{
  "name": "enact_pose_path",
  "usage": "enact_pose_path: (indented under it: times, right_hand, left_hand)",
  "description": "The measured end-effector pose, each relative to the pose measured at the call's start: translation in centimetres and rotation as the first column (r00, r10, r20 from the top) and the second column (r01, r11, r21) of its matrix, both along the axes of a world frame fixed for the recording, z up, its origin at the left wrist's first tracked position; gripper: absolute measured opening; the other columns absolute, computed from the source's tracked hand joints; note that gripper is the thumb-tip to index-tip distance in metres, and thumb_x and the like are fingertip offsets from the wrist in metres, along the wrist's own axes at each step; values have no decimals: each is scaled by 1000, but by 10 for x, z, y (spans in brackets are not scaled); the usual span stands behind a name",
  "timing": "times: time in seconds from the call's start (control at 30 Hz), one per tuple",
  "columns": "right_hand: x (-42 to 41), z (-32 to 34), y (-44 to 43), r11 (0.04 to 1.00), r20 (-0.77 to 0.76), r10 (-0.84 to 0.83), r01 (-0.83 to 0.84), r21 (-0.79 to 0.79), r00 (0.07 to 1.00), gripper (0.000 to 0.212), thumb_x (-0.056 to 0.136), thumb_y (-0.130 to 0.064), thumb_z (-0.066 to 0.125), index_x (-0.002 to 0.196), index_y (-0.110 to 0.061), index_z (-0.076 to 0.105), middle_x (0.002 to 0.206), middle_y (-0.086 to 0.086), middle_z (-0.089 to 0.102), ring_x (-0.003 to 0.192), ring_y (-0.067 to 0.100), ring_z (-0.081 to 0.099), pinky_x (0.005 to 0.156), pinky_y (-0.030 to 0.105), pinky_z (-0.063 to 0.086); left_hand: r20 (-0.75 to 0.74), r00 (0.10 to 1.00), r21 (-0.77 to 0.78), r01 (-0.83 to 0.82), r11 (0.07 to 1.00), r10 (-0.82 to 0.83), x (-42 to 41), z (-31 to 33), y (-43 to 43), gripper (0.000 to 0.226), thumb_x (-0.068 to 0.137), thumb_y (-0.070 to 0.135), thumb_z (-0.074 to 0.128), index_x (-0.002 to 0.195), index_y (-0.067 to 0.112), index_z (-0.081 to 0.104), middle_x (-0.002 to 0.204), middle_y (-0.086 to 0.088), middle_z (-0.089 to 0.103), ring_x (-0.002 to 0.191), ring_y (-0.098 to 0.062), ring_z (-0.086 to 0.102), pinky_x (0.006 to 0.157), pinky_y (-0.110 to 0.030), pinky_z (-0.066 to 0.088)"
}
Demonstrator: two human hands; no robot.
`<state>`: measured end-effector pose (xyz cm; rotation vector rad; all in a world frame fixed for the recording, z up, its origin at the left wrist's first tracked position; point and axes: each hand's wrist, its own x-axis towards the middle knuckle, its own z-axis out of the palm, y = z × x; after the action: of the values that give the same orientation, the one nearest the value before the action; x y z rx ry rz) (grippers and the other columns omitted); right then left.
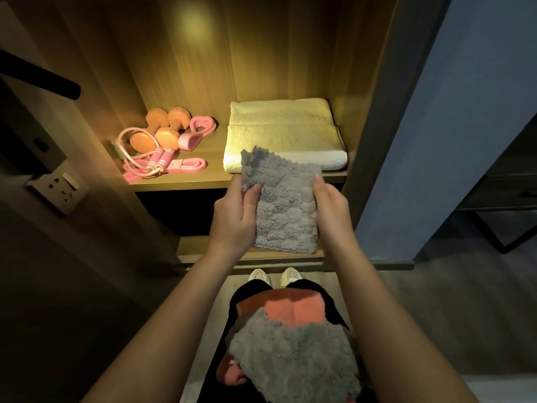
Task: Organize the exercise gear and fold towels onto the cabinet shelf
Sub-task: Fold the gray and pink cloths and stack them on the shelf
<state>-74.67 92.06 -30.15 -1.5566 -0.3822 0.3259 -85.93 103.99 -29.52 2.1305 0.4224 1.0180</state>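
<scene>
Here, a person's left hand [232, 216] and right hand [331, 207] each grip a side edge of a folded grey towel [286, 205]. It is held flat just off the front edge of the cabinet shelf [186, 181], apparently to keep the fold before stacking on the cream towel [283, 132] at the shelf's right end. Orange dumbbells [158, 132] and a pink jump rope [157, 162] are grouped at its left end. An unfolded grey cloth [290, 353] and a coral towel [293, 309] wait below.

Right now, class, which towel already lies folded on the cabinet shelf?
The large cream towel alone lies there; the folded grey towel is held between the left hand and right hand.
</scene>
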Motion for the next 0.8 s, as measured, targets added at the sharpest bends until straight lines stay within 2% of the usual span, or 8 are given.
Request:
enact_pose_path:
  times: [0.1,0.23,0.4,0.47,0.57,0.63,0.7,0.8]
  right_hand:
    - [-4,4,6,982,204,-189,183,49,960,35,103,-31,44,69,-21,41,60,-9,38,49,-2,36,49,16,30]
    - [-1,3,11,973,270,-226,203,110,936,32,103,-22,44,71,-22,40,61,-10,37,50,-2,34,48,14,29]
    - [20,3,20,995,290,-96,85,50,952,30,104,-25,41,74,-21,41,65,-10,38,53,-3,34,51,14,30]
    - [27,2,27,998,315,-69,68,13,946,32,104,-26,41,72,-22,39,63,-9,37,51,-3,34,50,15,29]
    - [41,1,39,992,361,-89,116,-52,928,33,103,-24,42,71,-20,37,62,-7,37,49,-1,33,47,16,28]
    - [54,4,47,985,277,-83,120,-120,957,31,103,-32,43,77,-15,47,68,-2,48,56,-4,41,50,12,31]
    - [71,5,53,994,-35,50,-54,-97,998,39,100,-44,44,94,-11,63,86,2,69,76,4,63,66,16,47]
    - [87,3,63,952,-381,289,-306,16,878,32,96,-46,54,101,-17,67,97,2,75,84,15,73,65,30,59]
  left_hand:
    - [14,999,-28,-43,999,43,0,-4,0,21,102,28,44,83,19,43,61,12,41,52,-4,41,47,-19,26]
    - [-87,992,-214,-110,971,93,7,-14,3,25,102,32,45,89,13,55,67,6,52,58,-1,44,52,-20,34]
    - [-147,986,-734,-51,677,-85,30,-5,27,26,99,53,39,87,35,53,64,19,61,56,5,45,51,-15,43]
    - [-180,983,-643,-84,761,-44,38,-4,31,19,97,54,44,94,41,57,74,15,66,65,1,56,62,-23,51]
    - [-98,982,-506,-187,842,159,55,-6,33,31,98,39,51,110,13,65,97,-9,68,89,-19,62,82,-38,50]
    - [-57,981,-481,-188,857,184,65,-7,39,34,99,36,51,108,5,60,97,-21,64,83,-18,59,74,-37,48]
    - [-21,984,-500,-163,850,176,75,-5,54,30,100,36,49,103,7,59,97,-20,64,83,-18,61,73,-40,50]
    - [-24,977,-477,-198,856,212,95,2,86,25,100,37,47,92,16,58,85,0,62,77,-12,58,68,-34,46]
